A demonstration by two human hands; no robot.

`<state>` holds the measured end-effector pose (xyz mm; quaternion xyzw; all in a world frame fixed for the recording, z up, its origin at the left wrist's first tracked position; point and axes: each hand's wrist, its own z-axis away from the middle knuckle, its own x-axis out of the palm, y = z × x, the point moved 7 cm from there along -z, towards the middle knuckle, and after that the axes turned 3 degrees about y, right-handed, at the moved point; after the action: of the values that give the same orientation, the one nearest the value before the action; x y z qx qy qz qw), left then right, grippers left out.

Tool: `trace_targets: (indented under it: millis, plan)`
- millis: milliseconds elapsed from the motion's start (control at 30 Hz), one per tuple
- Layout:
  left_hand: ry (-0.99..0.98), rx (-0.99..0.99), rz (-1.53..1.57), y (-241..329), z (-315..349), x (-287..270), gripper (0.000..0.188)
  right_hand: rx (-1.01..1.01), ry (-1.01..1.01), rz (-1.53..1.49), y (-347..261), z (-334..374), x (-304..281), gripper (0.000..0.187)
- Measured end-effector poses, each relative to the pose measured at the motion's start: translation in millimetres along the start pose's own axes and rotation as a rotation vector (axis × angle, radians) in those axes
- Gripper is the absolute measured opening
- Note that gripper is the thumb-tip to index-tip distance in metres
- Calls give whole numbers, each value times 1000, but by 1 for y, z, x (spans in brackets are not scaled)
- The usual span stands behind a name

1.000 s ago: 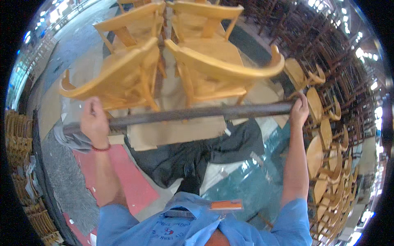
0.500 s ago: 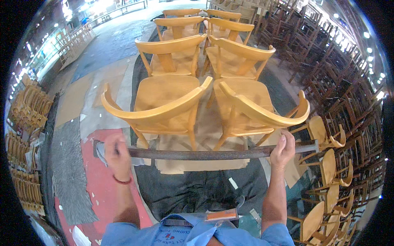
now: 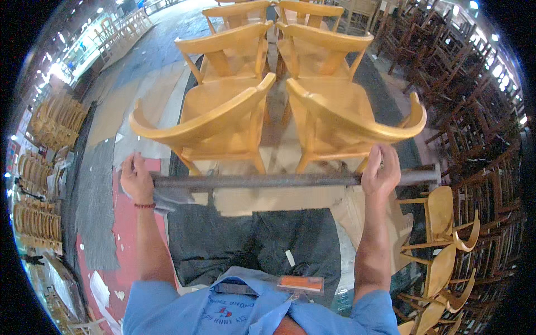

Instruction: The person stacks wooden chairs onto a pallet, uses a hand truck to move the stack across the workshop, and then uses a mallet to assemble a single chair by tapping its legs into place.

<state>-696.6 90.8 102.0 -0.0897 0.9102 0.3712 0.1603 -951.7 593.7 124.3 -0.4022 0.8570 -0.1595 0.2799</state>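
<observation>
A long dark brown bar (image 3: 268,181), slightly smeared by motion, runs crosswise in front of me. My left hand (image 3: 137,181), with a beaded bracelet at the wrist, is closed at its left end, fingers curled upward. Toward the other end my right hand (image 3: 382,172) is wrapped round it, and a stretch with a flat end piece sticks out to the right. Just beyond the bar stand two light wooden chairs, a left chair (image 3: 215,129) and a right chair (image 3: 357,125), their curved backrests facing me. Grey cloth (image 3: 174,202) hangs beside my left hand.
More light chairs (image 3: 240,50) stand in two rows beyond. Further chairs (image 3: 441,212) line the lower right, with dark stacked frames (image 3: 469,106) behind. Stacked curved wooden parts (image 3: 56,120) are at the left. Cardboard (image 3: 279,202) and black sheeting (image 3: 257,237) cover the floor.
Both hands, the bar and the nearest chairs now sit higher in the picture. My left hand has shifted left to the bar's end; my right hand keeps its hold.
</observation>
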Motion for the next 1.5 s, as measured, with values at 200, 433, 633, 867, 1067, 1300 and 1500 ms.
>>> trace_targets:
  millis: [200,433,633,867,1067,1300,1500]
  plan:
    - [-33,5,-315,49,-13,73,31,123,-80,97,75,-65,59,29]
    - [-146,5,-515,91,-55,188,42,191,-157,263,157,-158,150,49]
    - [-177,-9,-552,88,-109,270,42,195,-267,294,188,-219,243,57]
    - [-196,-68,-556,73,-174,369,40,173,-287,290,206,-279,360,58]
    - [-248,-54,-612,46,-221,443,38,85,-373,352,216,-302,451,49]
    - [-239,-64,-619,24,-288,539,38,77,-412,297,220,-360,554,43]
    - [-231,-64,-610,7,-353,611,38,56,-436,288,223,-415,647,43]
